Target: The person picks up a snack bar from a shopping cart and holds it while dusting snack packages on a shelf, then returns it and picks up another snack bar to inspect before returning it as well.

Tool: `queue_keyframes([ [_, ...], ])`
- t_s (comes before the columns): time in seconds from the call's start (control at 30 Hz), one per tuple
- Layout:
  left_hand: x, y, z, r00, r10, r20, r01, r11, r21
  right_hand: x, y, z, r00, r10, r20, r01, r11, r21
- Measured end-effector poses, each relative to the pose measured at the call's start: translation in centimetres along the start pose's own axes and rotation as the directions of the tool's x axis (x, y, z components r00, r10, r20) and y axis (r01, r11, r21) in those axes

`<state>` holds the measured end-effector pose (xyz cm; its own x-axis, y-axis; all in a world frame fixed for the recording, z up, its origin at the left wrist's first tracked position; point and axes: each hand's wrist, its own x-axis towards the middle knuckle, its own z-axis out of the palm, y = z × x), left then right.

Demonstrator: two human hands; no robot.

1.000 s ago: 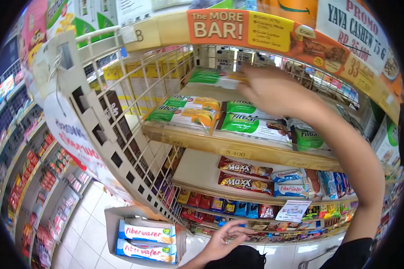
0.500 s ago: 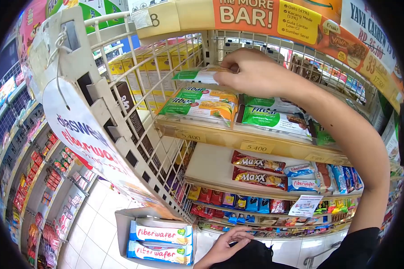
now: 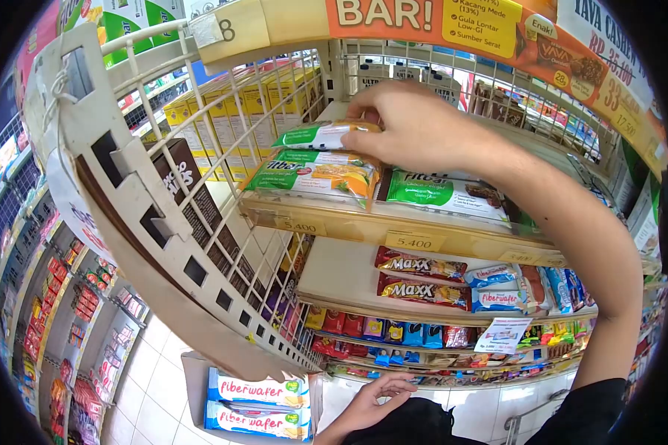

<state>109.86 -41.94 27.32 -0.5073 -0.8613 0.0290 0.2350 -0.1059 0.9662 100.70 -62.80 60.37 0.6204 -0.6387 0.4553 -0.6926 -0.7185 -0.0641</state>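
Note:
My right hand [image 3: 408,126] reaches over the upper shelf. Its thumb and fingers are closed on the edge of a green and white snack bar [image 3: 312,136], held just above or on other bars; contact cannot be made out. Beneath it lie Fitbar bars with orange pictures [image 3: 312,178], stacked flat. To their right is a pile of green and white Fitbar bars [image 3: 438,191], partly covered by my forearm. Low in the view, my left hand [image 3: 378,400] rests against black cloth [image 3: 416,423], fingers loosely stretched out and holding nothing.
A white wire side panel [image 3: 223,215] stands at the left of the shelf. Price strips [image 3: 408,239] run along its front edge. Below are Maxx bars [image 3: 423,291] and fiberwafer packs [image 3: 497,300]. A box of fiberwafer packs [image 3: 256,419] hangs low at left.
The held bar has come down closer to the orange-pictured stack, and my right hand has lowered with it. The camera view has shifted slightly. My left hand stays low by the black cloth.

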Motion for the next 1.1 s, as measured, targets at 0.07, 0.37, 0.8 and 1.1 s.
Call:
queue_keyframes([
  [0.07,0.0,0.1,0.0,1.000,-0.012,0.011,0.012,1.000,0.005,0.1,0.1,-0.8,0.999,0.006,0.049,-0.006,1.000,0.006],
  [0.37,-0.8,-1.3,0.1,1.000,-0.022,0.013,0.022,1.000,0.023,1.5,2.1,0.6,0.986,0.142,-0.090,-0.147,0.988,-0.051],
  [0.8,-2.5,-2.3,2.1,0.997,-0.064,-0.047,0.066,0.997,0.040,-3.4,1.7,-3.5,0.967,0.081,0.240,-0.092,0.995,0.034],
  [1.1,-1.6,-6.4,13.2,0.975,-0.146,0.168,0.119,0.979,0.163,-42.3,-5.4,-12.2,0.950,0.269,0.157,-0.306,0.900,0.311],
])
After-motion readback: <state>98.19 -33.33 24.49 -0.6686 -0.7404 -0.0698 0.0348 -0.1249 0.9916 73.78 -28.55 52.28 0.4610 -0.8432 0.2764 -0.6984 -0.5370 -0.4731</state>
